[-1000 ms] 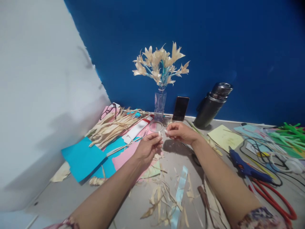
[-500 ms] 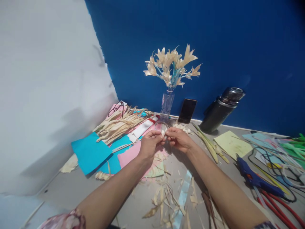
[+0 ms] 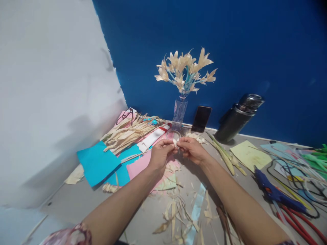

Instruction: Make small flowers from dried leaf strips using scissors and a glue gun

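Note:
Between my fingertips is a small cream-white piece [image 3: 175, 142], petal-like in shape, possibly dried husk. My left hand [image 3: 162, 153] pinches it from the left with thumb and forefinger. From the right, my right hand [image 3: 191, 149] pinches its other side, and the two hands nearly meet. A pale ring, like a roll of tape [image 3: 173, 132], shows just behind the fingertips. Farther back, a clear plastic bottle [image 3: 180, 112] holds a bunch of cream flowers [image 3: 185, 64] on blue stems.
Dried husk strips [image 3: 133, 131] lie over blue sheets [image 3: 98, 163] and pink paper at left. A phone [image 3: 201, 118] and a black flask [image 3: 236, 120] lean by the blue wall. At right are a blue glue gun [image 3: 277, 194], cords and red-handled tool [image 3: 296, 223]. Scraps litter the front.
Both hands keep nearly the same place and pinch. The small pale piece appears slightly more spread between the fingertips. The view has shifted very slightly.

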Tool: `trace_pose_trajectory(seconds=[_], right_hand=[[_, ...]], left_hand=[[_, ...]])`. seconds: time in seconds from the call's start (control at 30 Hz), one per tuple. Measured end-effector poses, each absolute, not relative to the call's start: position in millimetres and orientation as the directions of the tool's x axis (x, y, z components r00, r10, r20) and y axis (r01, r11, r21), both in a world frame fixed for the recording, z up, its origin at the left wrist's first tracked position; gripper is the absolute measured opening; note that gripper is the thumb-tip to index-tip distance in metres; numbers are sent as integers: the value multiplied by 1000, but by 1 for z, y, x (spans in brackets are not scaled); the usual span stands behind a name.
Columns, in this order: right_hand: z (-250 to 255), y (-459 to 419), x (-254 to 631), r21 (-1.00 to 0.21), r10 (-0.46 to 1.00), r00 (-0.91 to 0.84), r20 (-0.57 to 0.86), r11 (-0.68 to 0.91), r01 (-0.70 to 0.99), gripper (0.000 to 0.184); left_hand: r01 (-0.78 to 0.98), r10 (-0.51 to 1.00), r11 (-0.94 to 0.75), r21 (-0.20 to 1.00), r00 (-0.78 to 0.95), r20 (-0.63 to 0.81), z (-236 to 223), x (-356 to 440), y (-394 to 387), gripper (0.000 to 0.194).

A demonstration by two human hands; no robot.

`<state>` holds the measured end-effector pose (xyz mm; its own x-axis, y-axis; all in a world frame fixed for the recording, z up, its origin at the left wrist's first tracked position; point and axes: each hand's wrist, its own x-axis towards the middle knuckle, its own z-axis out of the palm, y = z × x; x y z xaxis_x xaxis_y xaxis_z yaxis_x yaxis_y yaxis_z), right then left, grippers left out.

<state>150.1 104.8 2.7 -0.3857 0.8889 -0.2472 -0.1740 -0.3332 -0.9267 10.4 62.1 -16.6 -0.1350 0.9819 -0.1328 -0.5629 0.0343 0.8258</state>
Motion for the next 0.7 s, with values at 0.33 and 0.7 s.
trace_pose_trajectory(seconds=[0.33, 0.7], right_hand=[[1, 103, 148, -946, 898, -390, -206, -285, -157, 38], [3, 100, 146, -969, 913, -376, -161, -219, -117, 36]], left_hand=[[-524, 976, 39, 851, -162, -145, -16, 9, 60, 34], [-399, 973, -55, 915, -226, -40, -5, 13, 56, 31]])
